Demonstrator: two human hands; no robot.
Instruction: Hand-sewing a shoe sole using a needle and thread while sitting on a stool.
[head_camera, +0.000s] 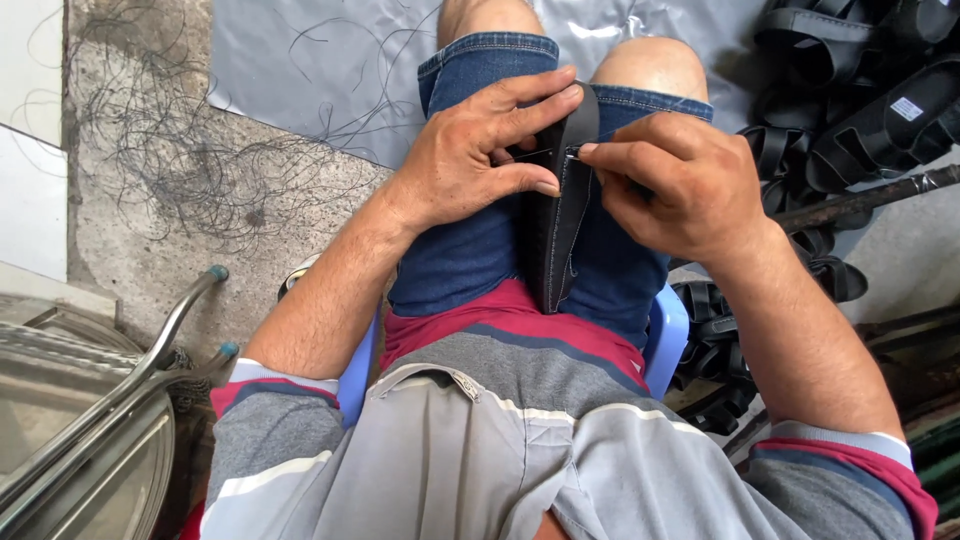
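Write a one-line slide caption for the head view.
Seated on a blue stool, a person steadies a black sandal sole with the left hand while the right hand pinches at its edge.

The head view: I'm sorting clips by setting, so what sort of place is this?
Probably a small, informal sandal-making workspace. The left hand and right hand work on a black sole piece over the lap, a heap of black sandals lies alongside, and loose thread offcuts litter the concrete floor.

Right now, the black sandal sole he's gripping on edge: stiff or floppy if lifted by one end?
Probably semi-stiff: the black sandal sole stands upright between the knees without sagging. Likely light, since the left hand steadies it with fingertips. It curves slightly near the top, so some flex seems likely.
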